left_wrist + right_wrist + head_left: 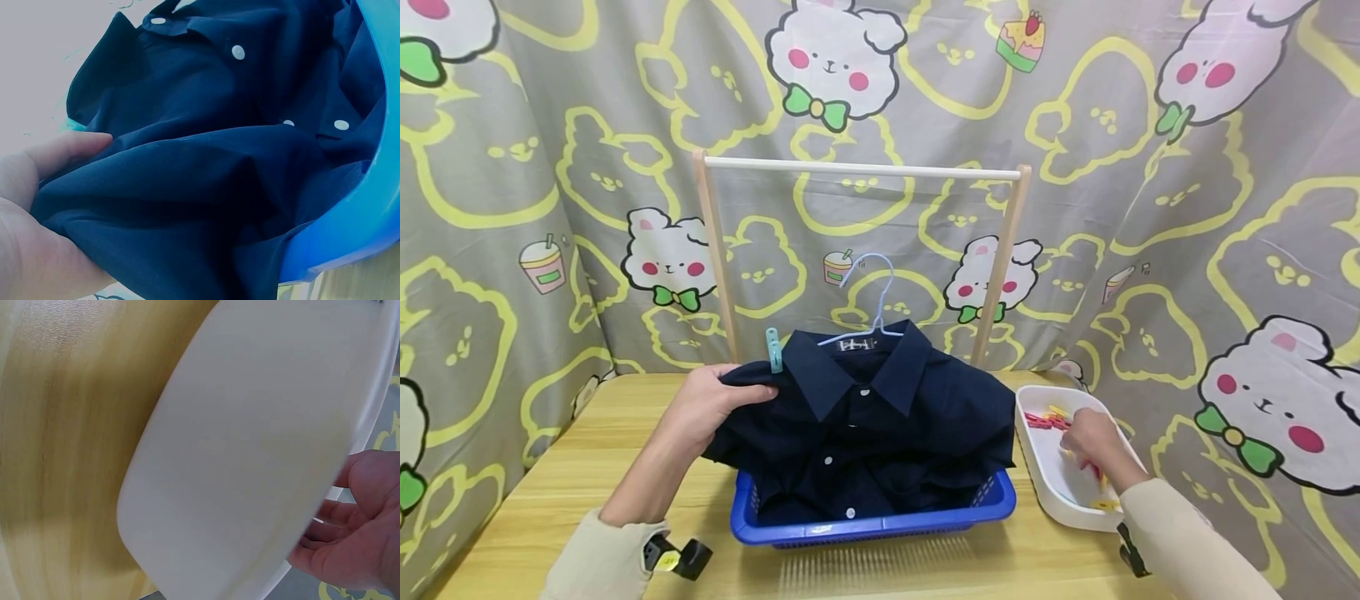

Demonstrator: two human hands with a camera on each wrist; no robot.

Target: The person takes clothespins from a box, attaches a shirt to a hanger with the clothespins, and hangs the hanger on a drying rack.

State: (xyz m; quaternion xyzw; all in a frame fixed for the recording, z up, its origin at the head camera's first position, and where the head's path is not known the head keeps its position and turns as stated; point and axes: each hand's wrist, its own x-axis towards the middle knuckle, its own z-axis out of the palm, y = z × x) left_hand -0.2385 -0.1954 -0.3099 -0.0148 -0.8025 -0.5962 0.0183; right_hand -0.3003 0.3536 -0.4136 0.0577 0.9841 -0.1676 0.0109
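A dark navy button-up shirt [880, 425] lies bunched in a blue plastic basket [872, 527], a pale blue wire hanger [880, 308] rising from its collar. One light blue clothespin [774, 350] is clipped at the shirt's shoulder on the left. Just beside that clip, my left hand [709, 404] holds the shoulder cloth, thumb [81, 144] on top. My right hand [1093, 437] reaches into a white tray [1037, 479] of pink and yellow clothespins [1047, 421]. The tray wall hides its fingertips in the right wrist view, so I cannot tell whether they pinch a clothespin.
Behind the basket stands a rack with wooden posts [1000, 267] and a white crossbar [865, 169]. Everything rests on a wood-grain table [625, 433]. A patterned curtain [865, 83] surrounds the table at the back and sides.
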